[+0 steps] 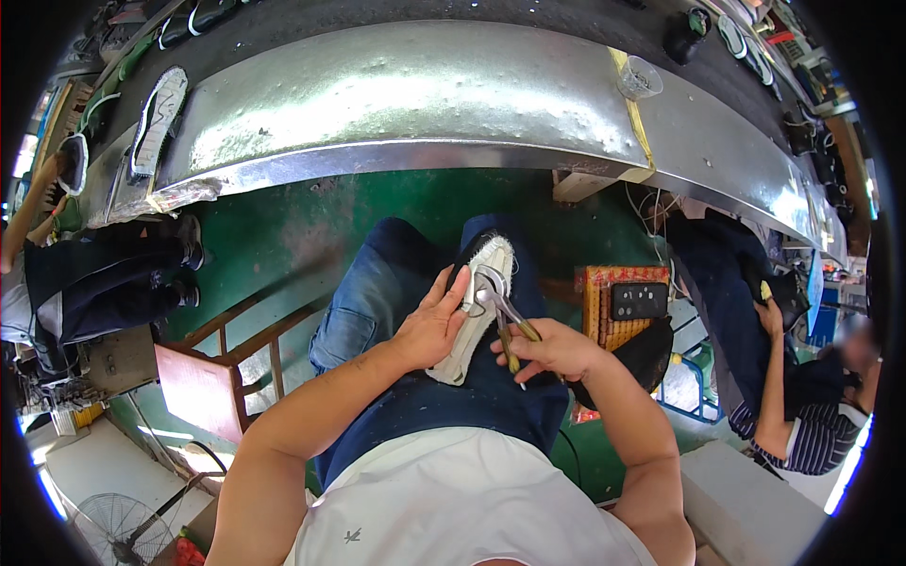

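Note:
A shoe [460, 356] lies across my lap, its pale underside up and frayed whitish edging at the far end. My left hand [434, 321] grips its left side, thumb and fingers pressed along the edge. In my right hand [552, 351] is a pair of pincers [504, 307] with metal jaws and yellowish-brown handles. Their jaws rest at the middle to upper part of the underside. The handles stand apart, with my fingers around them. What the jaws bite on, if anything, is too small to tell.
A metal-topped bench [396, 94] curves ahead, bearing another shoe [159, 121] at left and a clear plastic cup [640, 78]. To my right, a black device [639, 301] lies on a woven seat [596, 316]. Wooden furniture [200, 389] stands left. People work on both sides.

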A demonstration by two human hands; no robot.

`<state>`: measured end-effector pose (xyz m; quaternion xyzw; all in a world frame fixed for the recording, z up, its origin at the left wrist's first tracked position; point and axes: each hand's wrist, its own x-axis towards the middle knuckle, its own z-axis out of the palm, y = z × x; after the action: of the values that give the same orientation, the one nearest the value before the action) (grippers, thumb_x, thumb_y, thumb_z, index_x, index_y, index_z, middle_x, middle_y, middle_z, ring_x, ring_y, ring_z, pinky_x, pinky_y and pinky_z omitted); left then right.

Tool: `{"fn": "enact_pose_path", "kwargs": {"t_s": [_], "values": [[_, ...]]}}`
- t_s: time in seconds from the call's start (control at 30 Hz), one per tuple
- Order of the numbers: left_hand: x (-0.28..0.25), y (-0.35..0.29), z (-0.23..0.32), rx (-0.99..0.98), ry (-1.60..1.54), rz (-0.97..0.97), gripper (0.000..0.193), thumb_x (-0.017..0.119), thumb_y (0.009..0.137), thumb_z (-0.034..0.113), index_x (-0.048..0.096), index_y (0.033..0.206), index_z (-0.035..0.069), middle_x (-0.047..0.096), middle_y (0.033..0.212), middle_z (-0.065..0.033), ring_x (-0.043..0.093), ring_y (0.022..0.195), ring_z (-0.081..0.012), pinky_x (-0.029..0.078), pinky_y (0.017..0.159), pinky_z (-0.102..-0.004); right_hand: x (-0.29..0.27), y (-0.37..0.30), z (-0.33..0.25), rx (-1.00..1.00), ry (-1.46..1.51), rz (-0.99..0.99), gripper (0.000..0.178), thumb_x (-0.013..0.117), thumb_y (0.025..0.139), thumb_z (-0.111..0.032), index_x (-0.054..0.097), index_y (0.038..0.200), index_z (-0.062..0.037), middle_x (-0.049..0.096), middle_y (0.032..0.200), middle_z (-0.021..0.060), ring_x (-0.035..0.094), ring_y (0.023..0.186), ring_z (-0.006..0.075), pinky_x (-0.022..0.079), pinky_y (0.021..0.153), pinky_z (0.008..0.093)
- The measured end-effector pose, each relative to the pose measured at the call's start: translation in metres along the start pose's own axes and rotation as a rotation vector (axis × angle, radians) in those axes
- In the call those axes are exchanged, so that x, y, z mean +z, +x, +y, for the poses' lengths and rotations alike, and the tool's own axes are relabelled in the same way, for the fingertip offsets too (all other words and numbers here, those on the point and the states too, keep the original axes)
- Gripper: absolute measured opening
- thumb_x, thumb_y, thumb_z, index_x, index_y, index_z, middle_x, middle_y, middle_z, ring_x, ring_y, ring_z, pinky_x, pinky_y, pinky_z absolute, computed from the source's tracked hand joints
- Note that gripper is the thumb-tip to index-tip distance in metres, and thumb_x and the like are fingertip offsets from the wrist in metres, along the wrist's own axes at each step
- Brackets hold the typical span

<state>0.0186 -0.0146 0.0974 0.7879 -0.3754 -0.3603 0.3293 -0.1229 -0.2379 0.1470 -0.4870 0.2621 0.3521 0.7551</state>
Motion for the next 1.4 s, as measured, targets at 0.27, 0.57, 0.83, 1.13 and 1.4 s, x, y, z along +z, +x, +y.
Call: {"fn": "enact_pose_path", "kwargs": {"t_s": [0.27,0.57,0.83,1.13,1.4], "values": [[-0.008,0.004,0.008,0.012,0.131,-0.039,0.064,0.043,0.106,0.028,0.016,0.164,0.032,0.021,0.162,-0.031,0.046,0.136,-0.0492,0.045,0.111,-0.0473,0.039,0.033,0.051,-0.173,0.165,0.301,0.025,0.059,0.105,-0.026,0.062,0.106,-0.0008,0.066,0.087,0.0055,0.065,0.075,0.0152,0.052,0.059,0.0272],[-0.014,0.007,0.014,-0.025,0.231,-0.026,0.058,0.043,0.106,0.03,0.025,0.161,0.033,0.037,0.151,-0.0385,0.062,0.113,-0.0534,0.053,0.099,-0.0516,-0.001,-0.023,0.0,-0.089,-0.317,0.41,0.038,0.053,0.106,-0.035,0.062,0.108,0.002,0.07,0.087,0.0105,0.07,0.079,0.0195,0.057,0.061,0.0337],[-0.012,0.004,0.02,-0.02,0.192,-0.08,0.056,0.044,0.106,0.03,0.028,0.16,0.036,0.035,0.152,-0.0389,0.064,0.109,-0.0533,0.054,0.099,-0.0513,-0.005,0.016,-0.031,-0.331,-0.775,0.475,0.045,0.044,0.109,-0.037,0.06,0.098,0.0029,0.068,0.079,0.0112,0.067,0.067,0.0222,0.054,0.068,0.0383],[-0.006,-0.001,0.022,-0.07,0.242,-0.076,0.068,0.046,0.106,0.034,0.013,0.165,0.027,0.031,0.16,-0.029,0.059,0.123,-0.048,0.051,0.104,-0.0495,-0.002,0.019,-0.018,-0.296,-0.795,0.464,0.055,0.039,0.11,-0.044,0.061,0.09,0.002,0.066,0.071,0.0125,0.068,0.064,0.0257,0.054,0.068,0.0389],[-0.01,0.003,0.02,-0.181,0.029,-0.033,0.095,0.061,0.099,0.044,0.005,0.163,0.003,0.038,0.158,-0.0278,0.05,0.137,-0.0431,0.043,0.113,-0.0435,0.016,0.01,0.014,-0.387,-1.293,0.552,0.04,0.047,0.107,-0.037,0.06,0.1,0.0007,0.069,0.082,0.0159,0.07,0.079,0.0292,0.054,0.073,0.0416]]}}
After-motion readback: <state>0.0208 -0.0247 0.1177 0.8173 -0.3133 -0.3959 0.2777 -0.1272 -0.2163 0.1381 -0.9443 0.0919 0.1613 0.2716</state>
